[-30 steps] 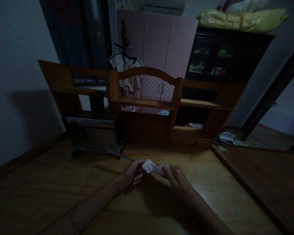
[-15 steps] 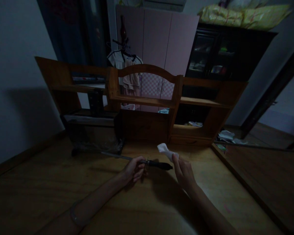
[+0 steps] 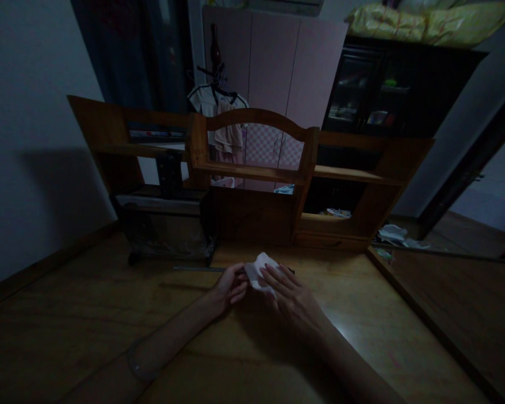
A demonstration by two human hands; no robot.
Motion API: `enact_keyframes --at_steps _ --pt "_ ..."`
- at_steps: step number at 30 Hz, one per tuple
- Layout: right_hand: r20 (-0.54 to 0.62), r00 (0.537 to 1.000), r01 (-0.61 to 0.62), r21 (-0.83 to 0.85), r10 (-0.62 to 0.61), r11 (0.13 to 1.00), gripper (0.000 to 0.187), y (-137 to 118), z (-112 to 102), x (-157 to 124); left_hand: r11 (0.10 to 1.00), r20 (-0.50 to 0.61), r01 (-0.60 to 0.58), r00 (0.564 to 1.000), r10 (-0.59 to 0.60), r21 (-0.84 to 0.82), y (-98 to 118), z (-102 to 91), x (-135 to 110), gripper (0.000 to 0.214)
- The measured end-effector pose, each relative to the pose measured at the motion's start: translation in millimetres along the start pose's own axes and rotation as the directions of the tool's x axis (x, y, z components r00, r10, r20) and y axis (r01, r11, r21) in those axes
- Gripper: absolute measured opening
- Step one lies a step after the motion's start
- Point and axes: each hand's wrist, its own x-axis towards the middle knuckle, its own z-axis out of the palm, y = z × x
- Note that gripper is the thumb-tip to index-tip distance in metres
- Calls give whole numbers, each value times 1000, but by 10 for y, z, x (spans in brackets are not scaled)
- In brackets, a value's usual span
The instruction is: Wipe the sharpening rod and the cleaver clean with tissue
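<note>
My left hand (image 3: 230, 287) is closed around the metal rod of a sharpening steel (image 3: 197, 269), near where the rod meets the handle. The rod points left, level above the wooden tabletop. My right hand (image 3: 292, 297) presses a white tissue (image 3: 258, 270) over the steel's black handle, with its fingers lying across the tissue. Only the dark end of the handle shows past the right fingers; the rest is hidden under tissue and hand.
A wooden shelf unit (image 3: 252, 174) stands along the back of the table (image 3: 185, 359). A dark box-like object with clear plastic (image 3: 168, 230) sits at the back left, just behind the rod. The table's raised edge (image 3: 421, 320) runs down the right. The room is dim.
My right hand has moved left with the tissue and laid it over the handle, which was bare before. My left hand keeps its hold on the rod. The view has shifted slightly.
</note>
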Motion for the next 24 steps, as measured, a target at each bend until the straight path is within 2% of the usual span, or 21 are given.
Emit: enact_keyframes --at_steps 4,7,10,14,18,20,22,24 --pt "6 1000 7 69 -8 998 40 -50 -13 -10 995 -29 -33 999 30 -90 54 -33 -2 32" --pt "-36 988 -141 181 150 973 35 -34 -58 -68 995 2 -13 1000 13 -101 73 -56 -3 42" --pt "-82 935 -323 200 344 925 44 84 -71 -162 993 51 -5 999 11 -114 60 -71 1 45" --pt "-223 850 -456 144 478 878 50 243 -61 -251 996 85 -28 996 36 -89 28 -83 20 44" --pt "-403 745 -485 220 532 846 39 240 -114 -252 998 94 -26 995 31 -51 21 -73 47 43" --pt "-448 720 -453 276 531 848 36 209 -153 -226 1000 82 -14 996 16 -25 18 -60 60 42" --pt "-449 735 -410 303 508 860 36 186 -184 -193 1000 84 -8 996 7 21 5 -42 72 42" --pt "-404 791 -358 304 459 883 40 174 -199 -158 997 92 -7 996 0 83 -19 -15 81 42"
